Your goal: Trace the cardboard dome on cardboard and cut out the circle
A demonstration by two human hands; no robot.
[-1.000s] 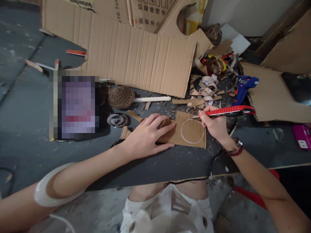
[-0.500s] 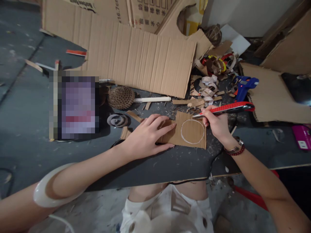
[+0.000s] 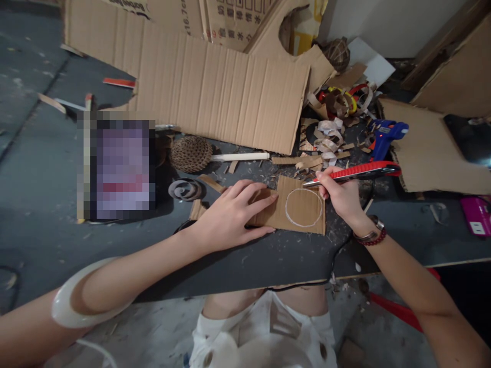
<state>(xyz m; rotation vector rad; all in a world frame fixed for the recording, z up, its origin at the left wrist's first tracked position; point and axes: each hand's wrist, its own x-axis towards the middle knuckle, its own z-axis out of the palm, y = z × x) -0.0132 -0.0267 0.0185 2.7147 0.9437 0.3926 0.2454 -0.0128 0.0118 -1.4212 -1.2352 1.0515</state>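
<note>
Right hand (image 3: 341,194) grips a red utility knife (image 3: 356,173)

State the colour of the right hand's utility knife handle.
The utility knife handle is red; head view.

I can read only one clear string from here: "16.7", with its end cut off, printed dark on the brown carton (image 3: 230,25) just above the corrugated cardboard sheet (image 3: 222,97). Beside it on that carton, columns of printed Chinese characters show, but they are too small for me to make out. Dark print along the carton's top edge is cut off too. Far right of the sheet, the white label (image 3: 477,228) on a pink box (image 3: 475,217) is illegible.
</note>
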